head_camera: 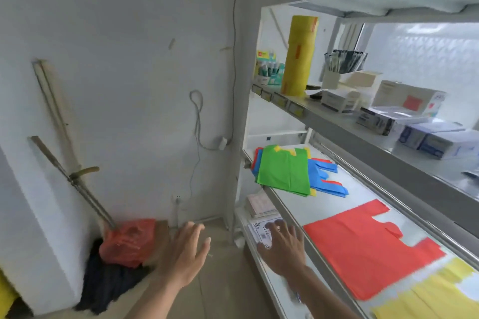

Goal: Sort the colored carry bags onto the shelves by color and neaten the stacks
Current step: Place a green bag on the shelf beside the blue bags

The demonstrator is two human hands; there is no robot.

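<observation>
On the middle shelf (293, 211) a mixed pile of carry bags lies at the far left end: a green bag (283, 169) on top, with blue bags (328, 184), red and yellow edges sticking out beneath. Nearer me a single red bag (368, 248) lies flat, and a yellow bag (435, 295) lies at the lower right. My left hand (185, 254) hovers in the air left of the shelving, fingers straight, holding nothing. My right hand (283, 248) is spread with straight fingers just in front of the shelf edge, beside the red bag, also holding nothing.
The upper shelf carries a tall yellow roll (299, 55), a cup of dark packets (342, 65) and several white boxes (404, 116). Papers (260, 204) lie on the lower shelf. A mop (103, 225) with a red plastic bag leans against the white wall at left.
</observation>
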